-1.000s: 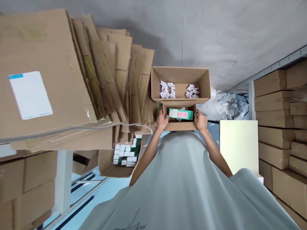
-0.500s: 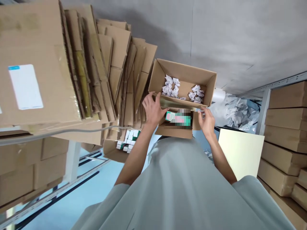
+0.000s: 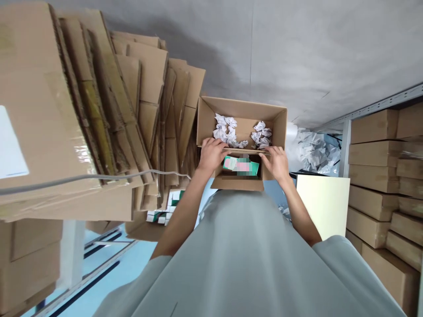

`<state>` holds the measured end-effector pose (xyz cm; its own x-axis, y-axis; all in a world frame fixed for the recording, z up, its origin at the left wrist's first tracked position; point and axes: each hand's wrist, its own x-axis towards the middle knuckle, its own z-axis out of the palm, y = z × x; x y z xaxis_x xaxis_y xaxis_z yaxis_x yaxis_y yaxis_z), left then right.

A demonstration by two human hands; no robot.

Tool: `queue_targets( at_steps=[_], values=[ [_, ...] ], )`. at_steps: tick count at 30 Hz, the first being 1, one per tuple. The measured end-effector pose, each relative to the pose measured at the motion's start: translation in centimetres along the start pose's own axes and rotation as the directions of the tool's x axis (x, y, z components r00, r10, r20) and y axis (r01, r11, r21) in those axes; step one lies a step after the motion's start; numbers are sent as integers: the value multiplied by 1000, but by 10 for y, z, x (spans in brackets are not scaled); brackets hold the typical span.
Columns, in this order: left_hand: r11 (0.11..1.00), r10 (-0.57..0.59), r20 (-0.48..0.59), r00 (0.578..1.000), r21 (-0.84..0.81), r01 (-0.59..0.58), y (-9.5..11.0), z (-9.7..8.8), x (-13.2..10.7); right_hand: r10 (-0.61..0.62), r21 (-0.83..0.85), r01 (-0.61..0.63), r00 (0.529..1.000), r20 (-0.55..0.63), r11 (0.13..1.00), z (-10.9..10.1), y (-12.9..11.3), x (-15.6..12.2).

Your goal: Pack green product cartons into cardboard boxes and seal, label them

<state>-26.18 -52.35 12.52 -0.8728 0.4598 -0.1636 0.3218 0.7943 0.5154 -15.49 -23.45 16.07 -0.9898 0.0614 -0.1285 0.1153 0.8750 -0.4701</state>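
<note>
A small open cardboard box [image 3: 238, 182] sits in front of my body with a green and pink packet [image 3: 240, 164] inside it. My left hand [image 3: 211, 155] rests on the box's left far flap, fingers bent over its edge. My right hand [image 3: 276, 162] presses on the right far flap, fingers curled over it. Just beyond stands a larger open carton [image 3: 241, 109] holding crumpled white paper wads [image 3: 228, 131].
Flattened cardboard sheets [image 3: 99, 114] lean in a thick stack at left. Below them an open carton of several small white and green boxes [image 3: 165, 211] lies. Stacked brown cartons [image 3: 380, 176] fill shelves at right, beside a pale board [image 3: 322, 202] and crumpled plastic wrap [image 3: 312, 149].
Both hands left the sides of the small box, lifted, and came down on its far flaps. The view shifted slightly left.
</note>
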Motion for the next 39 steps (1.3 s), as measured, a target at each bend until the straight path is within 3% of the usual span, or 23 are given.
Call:
queue_targets(
  at_steps=[4, 8, 13, 16, 18, 21, 28, 34, 39],
  values=[
    [999, 51, -46, 998, 21, -50, 0, 2, -4, 24, -53, -22, 999, 48, 998, -19, -2, 23],
    [995, 87, -61, 994, 56, -84, 0, 0, -1, 70, -228, -30, 984, 166, 973, -25, -10, 87],
    [994, 78, -55, 995, 75, -74, 3, -2, 5, 245, -426, -44, 868, 431, 904, 20, -16, 186],
    [995, 65, -46, 997, 81, -61, 7, -4, 6, 328, -496, -37, 791, 516, 868, 52, -13, 217],
    [995, 57, -39, 998, 79, -54, 9, -5, 6, 354, -522, -24, 761, 543, 853, 67, -9, 222],
    [997, 46, -33, 998, 65, -43, 11, -6, 7, 362, -547, -4, 755, 548, 837, 77, -2, 219],
    [996, 25, -18, 1000, 89, -23, 13, -6, 8, 308, -537, 67, 757, 577, 841, 74, 1, 215],
    [997, 22, -35, 999, 79, -19, 11, -3, 9, 240, -418, -21, 844, 479, 908, 48, -6, 205],
    [998, 11, -42, 999, 57, -8, 8, 0, 11, 89, -165, -49, 965, 245, 985, 6, -8, 153]
  ],
)
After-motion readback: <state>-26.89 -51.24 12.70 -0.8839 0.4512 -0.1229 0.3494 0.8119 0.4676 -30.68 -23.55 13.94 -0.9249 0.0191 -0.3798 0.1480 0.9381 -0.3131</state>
